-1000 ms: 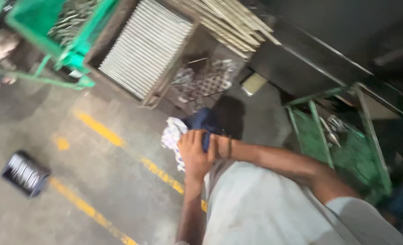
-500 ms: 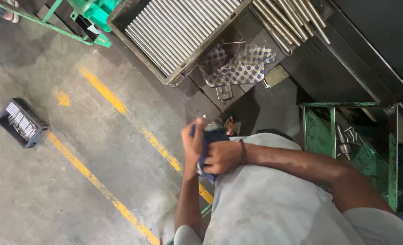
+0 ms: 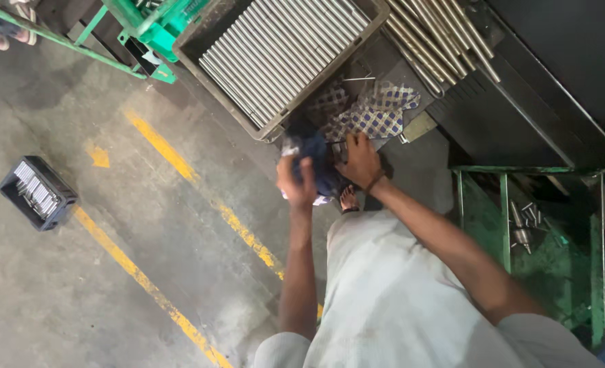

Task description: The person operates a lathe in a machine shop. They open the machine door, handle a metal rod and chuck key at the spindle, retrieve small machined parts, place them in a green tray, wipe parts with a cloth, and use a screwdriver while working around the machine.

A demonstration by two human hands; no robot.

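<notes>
1. Fingers of the left hand [image 3: 297, 182] are curled shut on a crumpled dark blue cloth with a pale underside [image 3: 318, 172]; the hand is motion-blurred, so individual digits cannot be separated.
2. Fingers of the right hand [image 3: 360, 160] are closed over the same cloth from the other side, with a thin band around the wrist. The cloth is held between both hands in front of the torso, above the grey concrete floor [image 3: 78, 286].
3. Step in hand, as a judgement: the cloth is being bunched or rubbed between both hands. Whether a small part is wrapped inside it cannot be told. Any following move calls for a firm two-handed hold, so that the loose cloth ends stay gathered.
4. A sandalled foot [image 3: 349, 200] shows just below the hands. Yellow painted lines [image 3: 180, 163] cross the floor.
5. Containers, near to far:
 - Green metal frame bin [image 3: 520, 238] at the right: holds a few short steel parts lying loose.
 - Small black plastic crate [image 3: 38, 192] at the left, well apart from the hands: holds a row of short bright metal pieces.
 - Blue-and-white patterned rag [image 3: 370, 116] lies just beyond the right hand.
 - Large grey rectangular tray [image 3: 275, 126]: filled with long steel rods laid side by side.
 - Loose bundle of long steel bars [image 3: 439, 41] rests beside the tray, at its right.
 - Green metal trolley [image 3: 146, 20] stands at the far left.
</notes>
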